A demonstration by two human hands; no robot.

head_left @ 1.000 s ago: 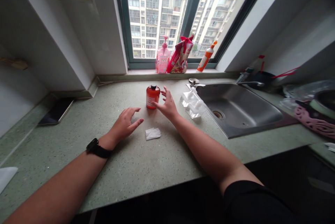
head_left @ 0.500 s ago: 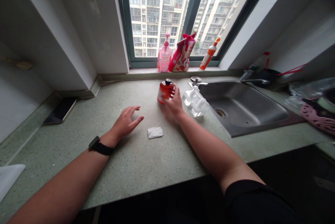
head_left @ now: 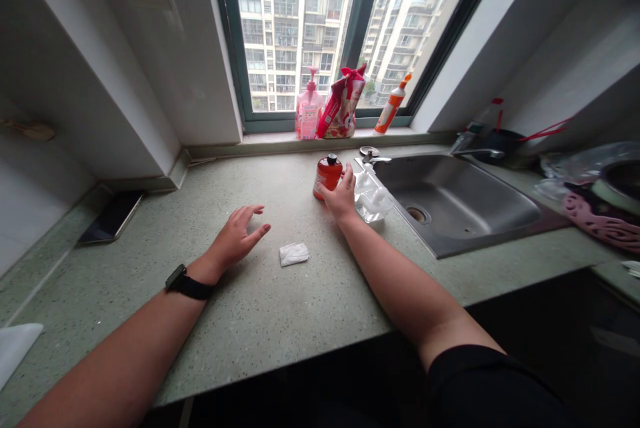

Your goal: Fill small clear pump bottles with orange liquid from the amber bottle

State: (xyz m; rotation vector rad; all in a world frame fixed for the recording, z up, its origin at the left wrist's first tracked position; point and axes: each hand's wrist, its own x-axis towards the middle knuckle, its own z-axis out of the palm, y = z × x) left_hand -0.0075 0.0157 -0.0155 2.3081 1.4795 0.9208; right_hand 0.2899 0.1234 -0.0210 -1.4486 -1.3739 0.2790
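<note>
Right hand point(head_left: 341, 200) curves, loosely parted, by a black-capped red bottle point(head_left: 327, 173).
Contact is unclear; the left hand point(head_left: 239, 237) is unclenched, left of a folded white tissue point(head_left: 294, 254).

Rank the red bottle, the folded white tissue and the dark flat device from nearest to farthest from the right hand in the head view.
From the right hand:
1. The red bottle, beside its thumb.
2. The folded white tissue, left and nearer the person.
3. The dark flat device, far left.

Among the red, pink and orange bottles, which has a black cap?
The red bottle by the right hand; the pink bottle has a pink pump, the orange bottle an orange top.
</note>
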